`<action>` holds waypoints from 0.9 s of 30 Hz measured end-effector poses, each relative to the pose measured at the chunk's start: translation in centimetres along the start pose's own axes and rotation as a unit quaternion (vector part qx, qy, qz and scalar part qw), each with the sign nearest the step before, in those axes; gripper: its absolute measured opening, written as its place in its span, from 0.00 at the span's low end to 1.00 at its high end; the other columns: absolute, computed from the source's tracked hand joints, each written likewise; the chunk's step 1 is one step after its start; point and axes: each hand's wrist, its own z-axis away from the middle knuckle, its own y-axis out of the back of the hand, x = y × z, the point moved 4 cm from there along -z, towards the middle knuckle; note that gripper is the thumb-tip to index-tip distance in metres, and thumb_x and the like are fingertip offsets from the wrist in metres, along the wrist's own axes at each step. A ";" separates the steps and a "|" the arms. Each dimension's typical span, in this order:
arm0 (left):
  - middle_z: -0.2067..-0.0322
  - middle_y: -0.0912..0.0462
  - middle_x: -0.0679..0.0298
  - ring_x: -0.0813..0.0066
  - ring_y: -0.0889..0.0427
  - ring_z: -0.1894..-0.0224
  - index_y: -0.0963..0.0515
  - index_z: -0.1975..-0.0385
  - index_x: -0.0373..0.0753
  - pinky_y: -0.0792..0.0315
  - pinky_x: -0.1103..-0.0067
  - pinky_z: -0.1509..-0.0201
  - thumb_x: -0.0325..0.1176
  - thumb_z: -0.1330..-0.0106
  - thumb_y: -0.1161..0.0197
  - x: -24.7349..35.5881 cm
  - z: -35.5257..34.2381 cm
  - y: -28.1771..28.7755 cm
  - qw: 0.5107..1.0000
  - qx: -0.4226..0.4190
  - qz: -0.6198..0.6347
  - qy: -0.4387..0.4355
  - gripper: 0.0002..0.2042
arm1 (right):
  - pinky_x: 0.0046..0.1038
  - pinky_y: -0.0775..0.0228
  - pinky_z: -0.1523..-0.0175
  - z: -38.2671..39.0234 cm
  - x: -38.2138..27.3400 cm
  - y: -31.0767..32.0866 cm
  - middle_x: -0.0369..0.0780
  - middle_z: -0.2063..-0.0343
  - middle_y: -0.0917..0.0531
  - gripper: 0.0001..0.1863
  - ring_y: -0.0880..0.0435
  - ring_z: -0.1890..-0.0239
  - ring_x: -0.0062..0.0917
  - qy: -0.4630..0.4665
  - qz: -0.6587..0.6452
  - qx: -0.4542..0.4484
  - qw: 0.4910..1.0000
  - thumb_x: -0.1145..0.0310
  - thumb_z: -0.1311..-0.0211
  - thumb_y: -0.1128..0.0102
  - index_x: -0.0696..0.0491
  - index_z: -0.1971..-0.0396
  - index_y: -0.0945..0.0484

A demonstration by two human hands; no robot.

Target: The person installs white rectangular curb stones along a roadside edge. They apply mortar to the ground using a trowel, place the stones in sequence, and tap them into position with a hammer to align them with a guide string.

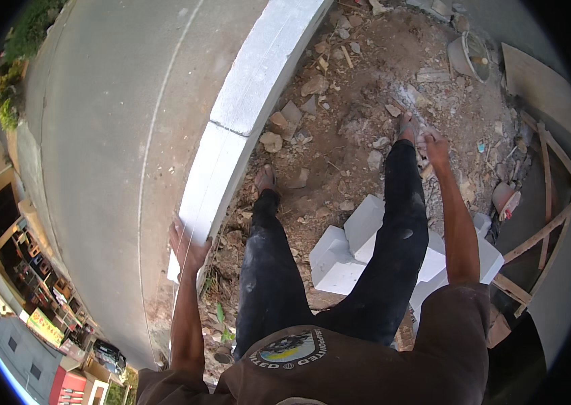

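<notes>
A low wall of white building blocks (265,64) curves from the top centre toward me, with a thin string stretched along its top. My left hand (189,248) grips the near white block (212,177) at its near end, the fingers on the left side and the thumb on the right. A narrow joint parts this block from the one beyond it. My right hand (434,146) is out over the rubble by my right foot, away from the wall. Its fingers are curled in, and whatever they may hold is hidden.
Loose white blocks (339,260) lie around my right leg. Broken stones (272,142) and dirt cover the ground under my feet. A pale bucket (469,57) stands at the far right, and wooden slats (545,196) lean at the right. Left of the wall runs a paved road (103,135).
</notes>
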 end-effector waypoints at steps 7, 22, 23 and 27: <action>0.39 0.36 0.43 0.42 0.34 0.36 0.56 0.23 0.38 0.37 0.55 0.28 0.39 0.54 0.19 -0.3 -0.8 -1.8 0.997 0.013 -0.075 0.015 0.60 | 0.42 0.32 0.33 -4.3 29.9 9.3 0.57 0.39 0.22 0.36 0.25 0.35 0.51 -0.001 0.355 0.007 0.935 0.57 0.34 0.38 0.57 0.30 0.34; 0.38 0.35 0.38 0.40 0.36 0.34 0.53 0.28 0.26 0.39 0.56 0.27 0.43 0.55 0.19 3.9 -2.3 -3.1 0.995 -0.041 -0.074 0.050 0.59 | 0.39 0.23 0.43 -11.7 42.8 13.6 0.47 0.53 0.12 0.29 0.13 0.48 0.39 -0.044 0.237 -0.097 0.966 0.52 0.38 0.35 0.52 0.40 0.19; 0.39 0.35 0.38 0.40 0.35 0.35 0.53 0.28 0.27 0.39 0.56 0.27 0.43 0.55 0.19 4.4 -2.4 -1.9 0.992 -0.046 -0.104 0.059 0.59 | 0.45 0.23 0.46 -9.6 43.2 9.7 0.48 0.55 0.11 0.26 0.13 0.51 0.44 -0.053 0.247 0.004 0.968 0.52 0.39 0.36 0.51 0.45 0.17; 0.38 0.36 0.44 0.42 0.37 0.34 0.51 0.27 0.33 0.39 0.58 0.27 0.36 0.55 0.18 4.8 -1.8 -0.2 0.992 -0.024 -0.095 0.079 0.56 | 0.51 0.25 0.47 -7.6 37.9 8.3 0.52 0.58 0.12 0.21 0.15 0.52 0.52 -0.091 0.343 0.155 0.922 0.54 0.39 0.38 0.51 0.50 0.18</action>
